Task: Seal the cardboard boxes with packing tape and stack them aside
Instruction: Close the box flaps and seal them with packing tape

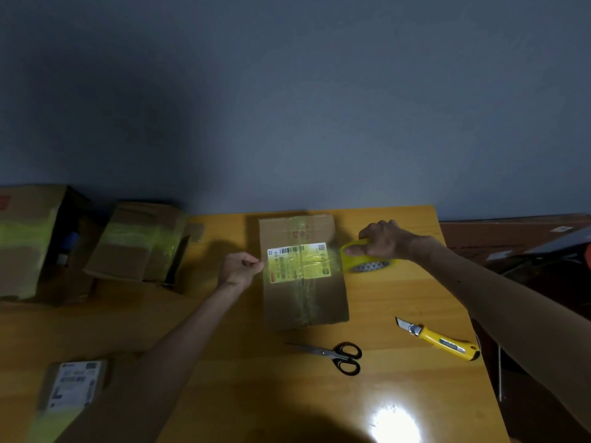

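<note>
A closed cardboard box (307, 298) with a white shipping label lies in the middle of the yellow table (243, 388). A strip of clear yellowish tape (300, 262) stretches across the label from side to side. My left hand (239, 268) pinches the tape's free end at the box's left edge. My right hand (385, 239) grips the yellow tape roll (367, 262), just right of the box.
Two taped boxes, a large one (28, 241) and a smaller one (137, 241), sit at the back left. A labelled parcel (75, 385) lies near the front left. Black scissors (335, 356) and a yellow utility knife (441, 342) lie in front of the box. A dark surface (518, 238) adjoins the table's right side.
</note>
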